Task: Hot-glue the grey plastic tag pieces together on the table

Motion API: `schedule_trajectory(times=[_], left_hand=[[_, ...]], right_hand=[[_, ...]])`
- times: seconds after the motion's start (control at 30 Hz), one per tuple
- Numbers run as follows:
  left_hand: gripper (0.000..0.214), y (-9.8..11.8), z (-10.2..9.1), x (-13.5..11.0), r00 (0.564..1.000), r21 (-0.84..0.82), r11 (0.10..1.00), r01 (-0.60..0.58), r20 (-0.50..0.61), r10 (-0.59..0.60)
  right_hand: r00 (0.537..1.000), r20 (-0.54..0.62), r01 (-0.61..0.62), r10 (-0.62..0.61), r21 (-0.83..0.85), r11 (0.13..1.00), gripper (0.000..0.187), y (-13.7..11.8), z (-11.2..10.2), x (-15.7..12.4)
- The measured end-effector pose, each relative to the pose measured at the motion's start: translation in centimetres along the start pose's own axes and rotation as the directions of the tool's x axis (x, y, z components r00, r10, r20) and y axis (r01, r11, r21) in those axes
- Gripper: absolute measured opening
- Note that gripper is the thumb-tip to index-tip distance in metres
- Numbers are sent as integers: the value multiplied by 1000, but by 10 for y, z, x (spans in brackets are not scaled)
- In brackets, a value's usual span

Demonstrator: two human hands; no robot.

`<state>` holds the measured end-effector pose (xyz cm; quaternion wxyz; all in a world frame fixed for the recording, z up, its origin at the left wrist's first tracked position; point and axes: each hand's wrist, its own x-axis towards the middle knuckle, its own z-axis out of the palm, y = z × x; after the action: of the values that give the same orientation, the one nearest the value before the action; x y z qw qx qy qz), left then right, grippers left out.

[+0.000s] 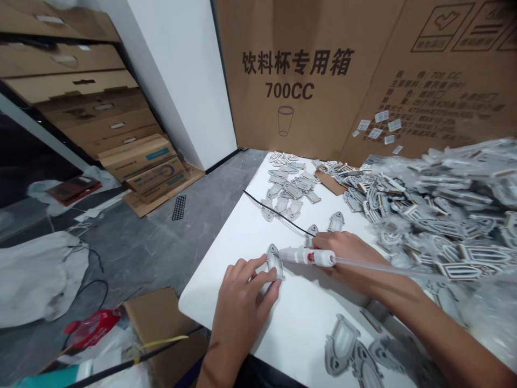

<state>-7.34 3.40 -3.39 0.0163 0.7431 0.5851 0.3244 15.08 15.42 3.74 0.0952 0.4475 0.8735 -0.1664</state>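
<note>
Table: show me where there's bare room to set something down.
On the table, one patch lies between its left edge, the black cable and left hand; another between left hand and near pieces. Crowded: far end, and right side under the pile.

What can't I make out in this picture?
In the head view:
Right hand: fingers mostly hidden behind the white tool.
Small labels: print too small to read.
Large carton: cut off by top and right edges.
Lowest gray piece: cut off by the bottom edge.
</note>
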Motion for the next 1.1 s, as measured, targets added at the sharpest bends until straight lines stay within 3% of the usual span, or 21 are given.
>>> schedule_trajectory(times=[0.63,0.9,1.1], left_hand=[[7,3,0,-1,999,4,999,42,-11,-42],[7,2,0,-1,1000,24,1000,15,9,-15],[6,4,-1,-1,999,36,999,40,23,-41]], right_hand=[[1000,-9,-28,28,-16,999,15,-7,-6,-6],[996,3,-88,88,-17,996,16,-11,-5,-8],[985,2,-172,172,-4,985,28,-22,0,-15]])
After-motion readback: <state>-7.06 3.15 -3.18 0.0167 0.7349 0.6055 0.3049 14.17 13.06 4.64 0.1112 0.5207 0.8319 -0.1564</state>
